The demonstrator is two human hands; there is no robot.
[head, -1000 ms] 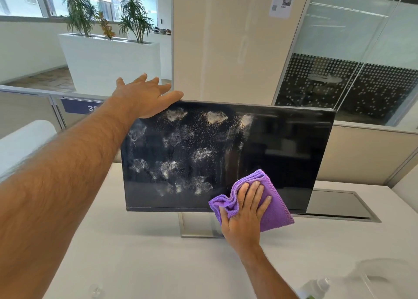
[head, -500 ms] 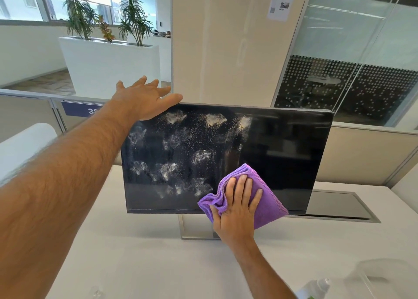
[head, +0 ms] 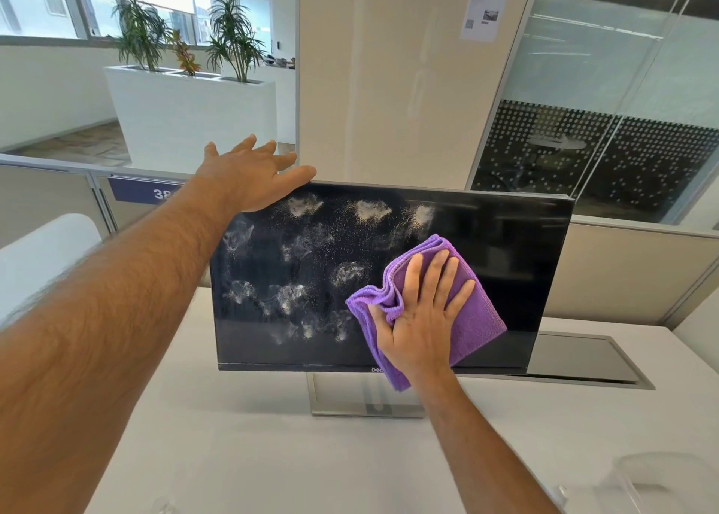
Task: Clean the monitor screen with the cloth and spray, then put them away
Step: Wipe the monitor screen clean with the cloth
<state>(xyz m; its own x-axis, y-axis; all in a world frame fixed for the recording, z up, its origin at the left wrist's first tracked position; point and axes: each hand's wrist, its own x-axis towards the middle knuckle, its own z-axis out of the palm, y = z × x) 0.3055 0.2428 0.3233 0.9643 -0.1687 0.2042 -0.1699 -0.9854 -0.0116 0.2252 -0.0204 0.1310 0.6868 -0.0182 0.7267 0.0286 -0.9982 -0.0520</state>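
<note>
Cloth (head: 472,311), purple and folded, lay pressed flat against the lower middle of the monitor screen (head: 505,241) under the right hand (head: 422,319), whose fingers were spread straight with the thumb tucked into a fold. Left of that hand, white spray patches (head: 295,276) covered the glass. The left hand (head: 249,175) rested flat, fingers extended, on the monitor's top left corner.

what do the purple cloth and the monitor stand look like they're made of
Purple cloth: looks like microfibre, with a soft matte nap and stitched, folded edges. Monitor stand: seemingly brushed metal, silver with a dull sheen, though painted plastic can't be ruled out.
</note>
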